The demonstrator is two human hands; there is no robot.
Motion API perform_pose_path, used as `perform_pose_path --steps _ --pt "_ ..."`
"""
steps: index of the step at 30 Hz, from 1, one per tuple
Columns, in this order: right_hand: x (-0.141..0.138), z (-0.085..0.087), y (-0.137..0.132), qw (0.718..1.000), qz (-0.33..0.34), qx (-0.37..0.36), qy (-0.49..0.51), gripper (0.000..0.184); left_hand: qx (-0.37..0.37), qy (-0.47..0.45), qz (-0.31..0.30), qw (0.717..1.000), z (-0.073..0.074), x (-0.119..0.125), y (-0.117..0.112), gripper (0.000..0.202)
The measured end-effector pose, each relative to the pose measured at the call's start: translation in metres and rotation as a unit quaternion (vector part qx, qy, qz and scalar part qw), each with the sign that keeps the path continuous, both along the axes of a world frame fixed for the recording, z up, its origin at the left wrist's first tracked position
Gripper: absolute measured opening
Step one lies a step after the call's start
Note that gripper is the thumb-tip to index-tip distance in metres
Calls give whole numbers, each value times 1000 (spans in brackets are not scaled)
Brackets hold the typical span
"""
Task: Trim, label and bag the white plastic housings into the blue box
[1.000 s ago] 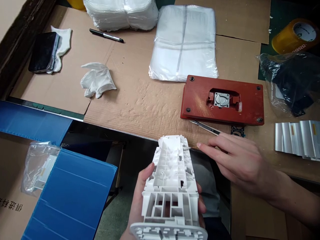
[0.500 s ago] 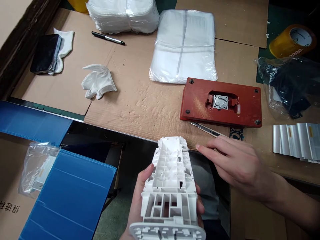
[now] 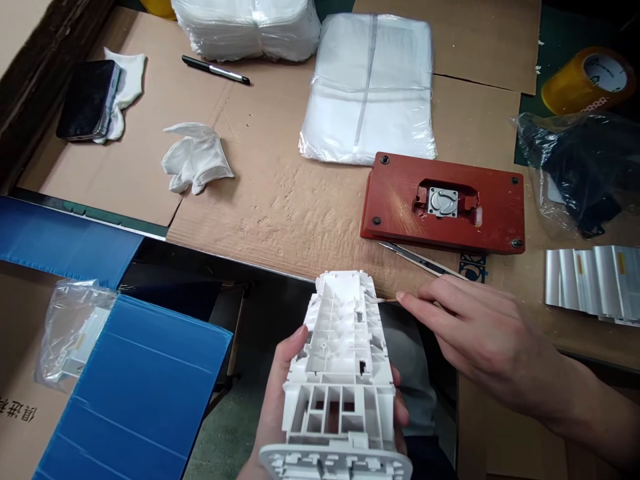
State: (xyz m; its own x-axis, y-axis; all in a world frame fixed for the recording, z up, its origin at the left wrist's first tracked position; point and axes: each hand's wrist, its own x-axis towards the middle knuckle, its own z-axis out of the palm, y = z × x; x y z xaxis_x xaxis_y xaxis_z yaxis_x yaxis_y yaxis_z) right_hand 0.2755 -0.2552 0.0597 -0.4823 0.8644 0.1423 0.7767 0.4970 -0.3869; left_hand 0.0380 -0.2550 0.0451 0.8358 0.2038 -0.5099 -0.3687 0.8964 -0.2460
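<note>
Hands at white plastic part; cardboard printed "俱进".

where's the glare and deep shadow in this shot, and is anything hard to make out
Head view: glints on the flat wrapped stack and silvery ridged pieces; head view: deep shadow below the near edge of the cardboard-covered table; head view: the thin stick at the right hand blends into the white plastic part, its tip unclear.
</note>
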Motion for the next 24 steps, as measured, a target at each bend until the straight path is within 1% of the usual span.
perform_pose_path --steps 5,9,12,15,17,20,24 --pt "-3 2 1 1000 -5 23 -5 27 -2 0 8 1000 2 0 1 85" --pt "-4 4 0 1000 -7 -9 -10 28 -3 -17 9 1000 0 -1 0 87" --pt "-4 3 -1 999 -31 -10 -5 28 -8 -27 11 1000 -3 -2 -2 90" --pt "-4 3 -2 999 -27 -24 -3 29 -8 -25 2 1000 -5 -2 -3 93" --pt "-4 3 -3 999 -22 -34 -8 29 -6 -24 -2 1000 -5 -3 -3 92" --pt "-5 3 -3 999 -33 -22 -4 28 4 -25 6 1000 -4 -2 -3 89" --pt "-5 5 -3 999 -26 -37 -6 28 -10 -28 7 1000 -2 -2 -2 94"
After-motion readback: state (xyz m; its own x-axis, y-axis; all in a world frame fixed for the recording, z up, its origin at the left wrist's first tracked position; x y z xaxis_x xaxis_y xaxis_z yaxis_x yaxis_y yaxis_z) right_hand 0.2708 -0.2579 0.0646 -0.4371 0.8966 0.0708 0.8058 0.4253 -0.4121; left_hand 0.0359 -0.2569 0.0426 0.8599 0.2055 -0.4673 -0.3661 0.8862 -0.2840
